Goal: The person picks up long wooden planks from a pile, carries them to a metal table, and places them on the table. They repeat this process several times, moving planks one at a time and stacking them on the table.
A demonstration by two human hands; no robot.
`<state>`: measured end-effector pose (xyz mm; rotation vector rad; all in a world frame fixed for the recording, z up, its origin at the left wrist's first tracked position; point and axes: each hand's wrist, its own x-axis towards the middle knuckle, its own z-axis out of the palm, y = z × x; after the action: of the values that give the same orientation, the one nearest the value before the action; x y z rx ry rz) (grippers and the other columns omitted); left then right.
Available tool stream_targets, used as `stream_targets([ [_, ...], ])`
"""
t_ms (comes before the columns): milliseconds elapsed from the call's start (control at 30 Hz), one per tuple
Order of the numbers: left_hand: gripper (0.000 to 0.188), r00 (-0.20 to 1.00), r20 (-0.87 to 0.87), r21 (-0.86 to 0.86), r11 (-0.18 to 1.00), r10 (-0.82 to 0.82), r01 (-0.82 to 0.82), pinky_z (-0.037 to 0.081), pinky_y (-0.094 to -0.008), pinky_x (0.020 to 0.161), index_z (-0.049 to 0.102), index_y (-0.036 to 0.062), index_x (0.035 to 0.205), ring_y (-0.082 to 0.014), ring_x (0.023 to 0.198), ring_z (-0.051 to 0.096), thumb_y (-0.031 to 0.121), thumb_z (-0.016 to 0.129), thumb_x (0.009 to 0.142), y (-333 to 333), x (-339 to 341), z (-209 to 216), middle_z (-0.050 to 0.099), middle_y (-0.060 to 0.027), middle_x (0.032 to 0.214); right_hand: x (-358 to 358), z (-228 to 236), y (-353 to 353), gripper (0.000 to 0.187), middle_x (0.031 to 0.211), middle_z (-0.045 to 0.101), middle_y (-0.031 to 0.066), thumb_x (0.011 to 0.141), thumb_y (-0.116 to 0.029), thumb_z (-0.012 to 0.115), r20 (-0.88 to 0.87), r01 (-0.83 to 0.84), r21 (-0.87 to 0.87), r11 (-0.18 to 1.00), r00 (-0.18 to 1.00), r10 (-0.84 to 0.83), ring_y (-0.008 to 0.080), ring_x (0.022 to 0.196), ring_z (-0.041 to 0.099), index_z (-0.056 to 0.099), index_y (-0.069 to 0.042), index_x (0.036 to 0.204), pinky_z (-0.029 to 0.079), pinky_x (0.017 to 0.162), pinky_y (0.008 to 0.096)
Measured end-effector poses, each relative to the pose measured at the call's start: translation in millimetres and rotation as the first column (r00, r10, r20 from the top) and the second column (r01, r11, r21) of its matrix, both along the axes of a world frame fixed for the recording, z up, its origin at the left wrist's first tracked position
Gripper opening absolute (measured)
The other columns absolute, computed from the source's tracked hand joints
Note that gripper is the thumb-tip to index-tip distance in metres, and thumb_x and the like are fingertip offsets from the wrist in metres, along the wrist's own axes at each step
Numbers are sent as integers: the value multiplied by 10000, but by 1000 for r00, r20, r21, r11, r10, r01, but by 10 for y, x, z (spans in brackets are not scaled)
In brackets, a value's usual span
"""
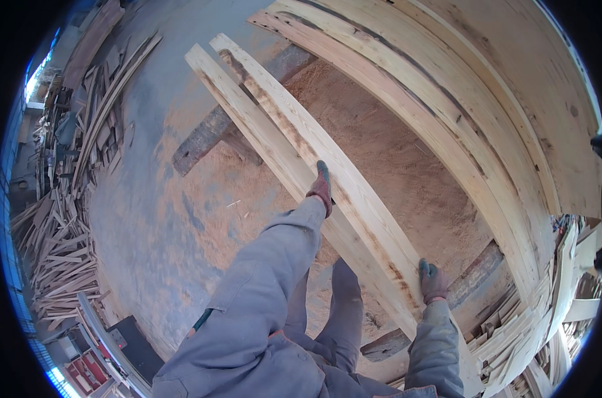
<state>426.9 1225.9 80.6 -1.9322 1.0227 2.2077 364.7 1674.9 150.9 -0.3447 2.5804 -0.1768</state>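
A long pale plank with a brown bark streak runs diagonally across the middle. My left hand, in a reddish glove with a grey-green thumb, is closed on its left edge, thumb on top and fingers out of sight. Farther down, near the plank's closer end, my right hand, gloved alike, is closed around the right edge with its thumb up. Along the left side of that plank lies a second plank, a narrow gap showing between them at the far end. Both planks pass over a dark timber bearer.
Several wide boards are stacked to the right. Another dark bearer shows beneath them. Sawdust covers the floor between. Heaps of offcuts line the left, with more scrap strips at lower right. A machine stands at lower left.
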Motion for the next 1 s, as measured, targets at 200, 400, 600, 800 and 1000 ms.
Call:
stream_targets([
  [200, 731, 985, -17, 13, 985, 174, -173, 423, -427, 1151, 441, 110, 1585, -319, 1389, 507, 622, 416, 1064, -325, -333, -443, 506, -122, 1568, -576, -901, -361, 506, 871, 686, 280, 1018, -515, 566, 114, -26, -93, 995, 993, 37, 496, 877, 667, 747, -54, 918, 520, 764, 537],
  [400, 647, 989, 146, -793, 597, -12, 124, 427, -441, 1146, 466, 32, 1511, -340, 1387, 498, 375, 674, 1002, -288, 88, -666, 511, -174, 1512, -855, -1548, -697, 476, 891, 704, 261, 1017, -499, 563, 174, -63, -92, 994, 982, 78, 477, 893, 674, 735, -72, 900, 522, 780, 524],
  [600, 863, 706, 693, -700, 97, -148, 707, 150, -502, 1297, 291, 50, 1621, -405, 1571, 198, 513, 623, 973, -305, 468, -1020, 269, -240, 1664, -875, -2041, -875, 229, 937, 731, 206, 949, -338, 658, 220, -114, -66, 991, 967, 126, 453, 921, 685, 703, -120, 1002, 537, 795, 540],
  [800, 937, 581, 798, -583, 41, -156, 811, 64, -539, 1299, 217, -7, 1632, -442, 1585, 120, 575, 547, 976, -270, 505, -1169, 179, -259, 1695, -822, -2146, -1164, 224, 930, 725, 214, 955, -313, 637, 155, -151, -175, 973, 972, 179, 464, 904, 681, 693, -104, 1012, 535, 778, 553],
  [1000, 932, 586, 784, -577, 111, -203, 809, 87, -573, 1289, 275, -32, 1601, -484, 1562, 161, 491, 637, 920, -314, 488, -1153, 250, -315, 1645, -653, -2255, -1537, 236, 913, 721, 221, 911, -290, 666, 73, -217, -188, 958, 969, 234, 467, 880, 681, 713, -101, 1045, 534, 760, 553],
])
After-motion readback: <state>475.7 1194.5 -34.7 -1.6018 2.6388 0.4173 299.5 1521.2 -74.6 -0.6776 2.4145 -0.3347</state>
